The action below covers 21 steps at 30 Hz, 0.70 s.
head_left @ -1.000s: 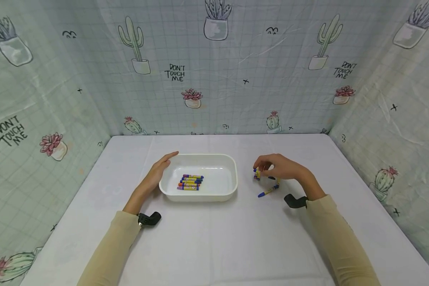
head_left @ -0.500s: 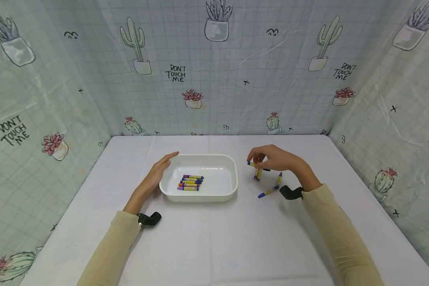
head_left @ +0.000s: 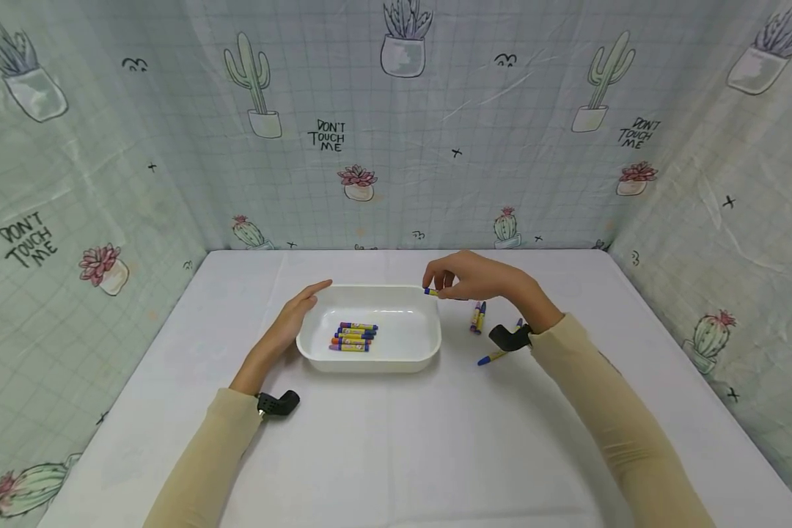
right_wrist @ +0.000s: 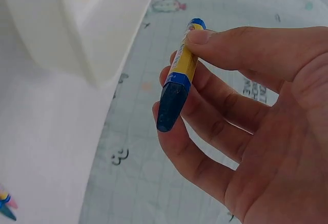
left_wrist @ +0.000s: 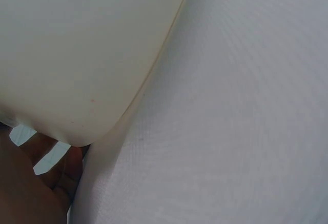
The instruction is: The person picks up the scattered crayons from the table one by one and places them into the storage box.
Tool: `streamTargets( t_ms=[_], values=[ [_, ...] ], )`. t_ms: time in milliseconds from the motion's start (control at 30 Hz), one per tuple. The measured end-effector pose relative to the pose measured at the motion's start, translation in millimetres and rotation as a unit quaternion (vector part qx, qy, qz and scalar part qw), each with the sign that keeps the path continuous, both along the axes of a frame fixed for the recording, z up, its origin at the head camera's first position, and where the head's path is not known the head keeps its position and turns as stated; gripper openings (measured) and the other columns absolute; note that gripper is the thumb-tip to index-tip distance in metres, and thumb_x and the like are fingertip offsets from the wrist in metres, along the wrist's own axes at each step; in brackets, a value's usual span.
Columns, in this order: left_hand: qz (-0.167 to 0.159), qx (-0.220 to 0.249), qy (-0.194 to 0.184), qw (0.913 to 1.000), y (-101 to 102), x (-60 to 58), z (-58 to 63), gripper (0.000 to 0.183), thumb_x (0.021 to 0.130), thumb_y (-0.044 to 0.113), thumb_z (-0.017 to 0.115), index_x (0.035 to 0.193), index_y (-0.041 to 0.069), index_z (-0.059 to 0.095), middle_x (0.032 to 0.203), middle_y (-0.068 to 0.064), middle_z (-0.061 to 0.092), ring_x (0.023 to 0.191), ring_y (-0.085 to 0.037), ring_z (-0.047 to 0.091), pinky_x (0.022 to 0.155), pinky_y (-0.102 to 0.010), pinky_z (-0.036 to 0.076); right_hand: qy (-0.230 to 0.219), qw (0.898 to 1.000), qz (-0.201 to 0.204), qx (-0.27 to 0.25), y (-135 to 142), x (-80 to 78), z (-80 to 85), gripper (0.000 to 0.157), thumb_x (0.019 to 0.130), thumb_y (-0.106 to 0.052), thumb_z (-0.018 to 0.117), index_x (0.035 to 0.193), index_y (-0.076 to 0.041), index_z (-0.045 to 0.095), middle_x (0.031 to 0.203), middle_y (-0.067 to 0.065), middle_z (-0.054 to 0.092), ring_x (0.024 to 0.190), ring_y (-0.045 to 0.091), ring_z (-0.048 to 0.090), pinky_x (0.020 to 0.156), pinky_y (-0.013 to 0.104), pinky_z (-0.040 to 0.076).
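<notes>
My right hand (head_left: 478, 277) is over the right end of a white tray (head_left: 402, 330), pinching a dark blue crayon (right_wrist: 185, 67) between thumb and fingers. The crayon wears a yellow and blue wrapper, its pointed tip toward the right wrist camera. At the tray's left end, my left hand (head_left: 290, 320) rests against the rim, index finger extended along the far corner. Its other fingers (left_wrist: 66, 175) touch the outer wall in the left wrist view. Inside the tray, several crayons (head_left: 353, 337) lie side by side in a column, left of the middle.
Two crayons (head_left: 478, 317) lie close together on the white tabletop (head_left: 383, 440), right of the tray. Nearer to me, a blue crayon (head_left: 493, 357) and another one are partly hidden by the right wrist camera (head_left: 510, 338). Printed cloth (head_left: 396, 183) walls surround the table.
My right hand has lifted a crayon from the loose ones at the right and carried it left to the tray's right rim. The left hand and tray stay put.
</notes>
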<state>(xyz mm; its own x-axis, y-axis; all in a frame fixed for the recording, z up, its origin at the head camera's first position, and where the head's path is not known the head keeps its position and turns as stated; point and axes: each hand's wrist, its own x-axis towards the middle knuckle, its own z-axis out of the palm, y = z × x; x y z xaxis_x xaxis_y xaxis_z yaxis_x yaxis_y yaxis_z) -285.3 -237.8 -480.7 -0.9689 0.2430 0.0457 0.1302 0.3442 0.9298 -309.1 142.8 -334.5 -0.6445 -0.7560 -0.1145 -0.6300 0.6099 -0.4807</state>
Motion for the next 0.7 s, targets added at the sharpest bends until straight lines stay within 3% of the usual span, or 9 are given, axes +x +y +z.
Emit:
streamTargets(
  t_ms=[133, 367, 600, 700],
  values=[
    [-0.002, 0.005, 0.003, 1.0000, 0, -0.3, -0.8, 0.049, 0.114, 0.031, 0.026, 0.162, 0.023, 0.036, 0.172, -0.008, 0.026, 0.155, -0.038, 0.031, 0.124, -0.059, 0.031, -0.001, 1.000, 0.019, 0.017, -19, -3.2, 3.7, 0.023, 0.099, -0.011, 0.065, 0.121, -0.011, 0.071, 0.107, 0.003, 0.073, 0.098, 0.019, 0.066, 0.074, 0.030, 0.058],
    [-0.001, 0.000, 0.012, 0.9999, 0, -0.8, -1.8, 0.050, 0.114, 0.030, 0.026, 0.162, 0.021, 0.036, 0.172, -0.009, 0.026, 0.157, -0.038, 0.028, 0.126, -0.059, 0.027, -0.016, 0.998, 0.042, 0.054, -50, -16.9, -2.0, 0.025, 0.098, -0.013, 0.067, 0.123, -0.012, 0.070, 0.109, 0.006, 0.072, 0.095, 0.020, 0.067, 0.077, 0.030, 0.059],
    [0.000, 0.005, 0.009, 0.9999, 0, -1.0, -0.8, 0.050, 0.114, 0.029, 0.026, 0.162, 0.019, 0.035, 0.172, -0.010, 0.026, 0.154, -0.040, 0.033, 0.122, -0.061, 0.033, -0.030, 0.995, 0.058, 0.080, -76, -25.2, -11.0, 0.025, 0.097, -0.012, 0.068, 0.122, -0.013, 0.072, 0.108, 0.005, 0.071, 0.094, 0.019, 0.066, 0.081, 0.030, 0.057],
    [-0.001, 0.004, 0.012, 0.9999, 1, -0.5, 0.3, 0.049, 0.114, 0.028, 0.026, 0.162, 0.019, 0.036, 0.172, -0.010, 0.025, 0.156, -0.040, 0.029, 0.124, -0.061, 0.028, -0.030, 0.993, 0.067, 0.092, -85, -28.2, -15.2, 0.025, 0.097, -0.012, 0.068, 0.122, -0.012, 0.072, 0.106, 0.004, 0.071, 0.092, 0.018, 0.065, 0.080, 0.030, 0.055]
  ],
)
